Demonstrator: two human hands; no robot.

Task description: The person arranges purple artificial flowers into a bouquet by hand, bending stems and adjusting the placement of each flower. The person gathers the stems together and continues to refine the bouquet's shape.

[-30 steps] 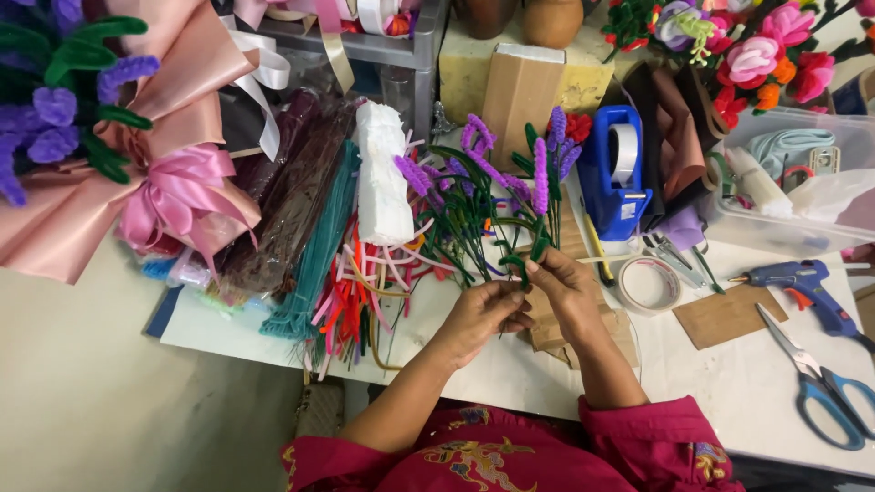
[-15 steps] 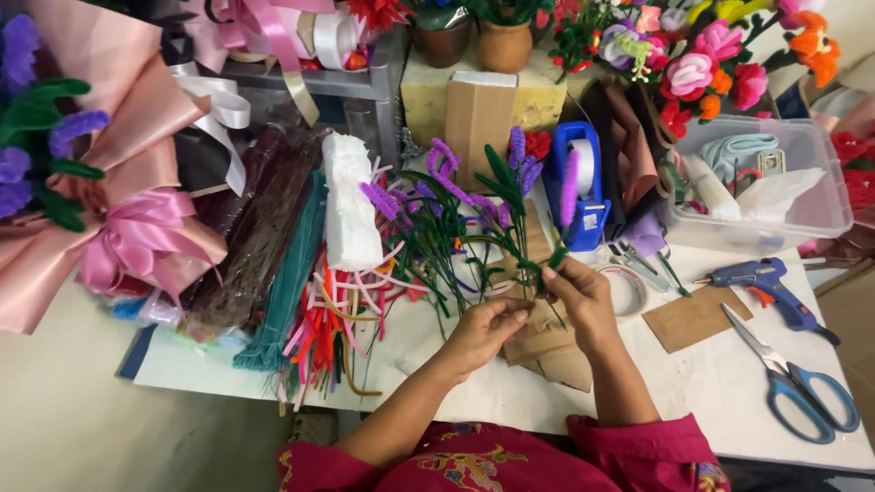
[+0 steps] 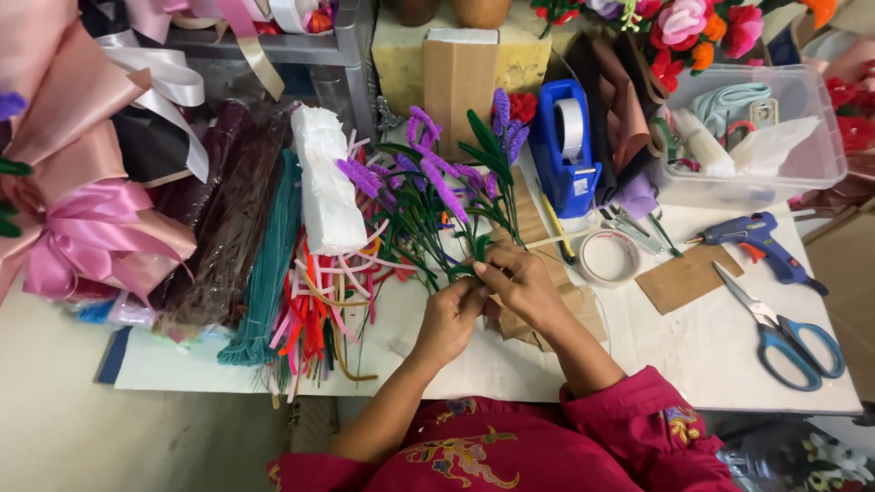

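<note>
Stems: our left hand (image 3: 448,321) and right hand (image 3: 521,290) pinch the purple flower bunch (image 3: 437,196) at frame centre.
Axis: it fans upward, away from our closed fingers.

One head-worn camera looks steeply down from above the person's chest. It faces the white table (image 3: 729,364) closely (no second view shares it).

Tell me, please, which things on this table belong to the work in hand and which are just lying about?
In hand:
- bunch of purple flowers on green stems, gripped at the base
- left hand
- right hand

Lying about:
- scissors
- blue glue gun
- tape dispenser
- tape roll
- clear plastic box
- pink ribbon bow
</note>
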